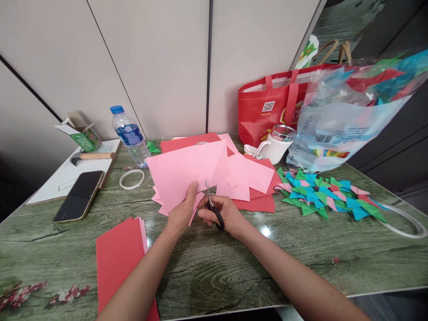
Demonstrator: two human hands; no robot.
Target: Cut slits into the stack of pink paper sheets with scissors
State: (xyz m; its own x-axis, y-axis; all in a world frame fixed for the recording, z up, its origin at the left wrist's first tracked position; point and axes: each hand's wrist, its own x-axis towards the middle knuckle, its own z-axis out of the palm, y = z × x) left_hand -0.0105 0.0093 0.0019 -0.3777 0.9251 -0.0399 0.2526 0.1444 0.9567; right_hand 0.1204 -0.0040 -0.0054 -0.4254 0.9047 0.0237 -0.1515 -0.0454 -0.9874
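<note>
Pink sheet [180, 170]: long axis crosswise, left hand [182, 213] pinching edge; right hand [229, 215] gripping scissors [210, 204], tips pointing away.

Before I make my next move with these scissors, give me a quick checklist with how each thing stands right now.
1. Pink sheet held: ok, the left hand grips its lower edge.
2. Scissors in hand: ok, the right hand holds them by the handles, tips pointing away from the body.
3. Left thumb off the blades: ok, though close; it lies just left of them.
4. Blades already into the paper: cannot tell from this angle.
5. Water bottle capped: ok, the blue cap is on.
6. Mug lid sealed: cannot tell; a silvery top shows.
</note>
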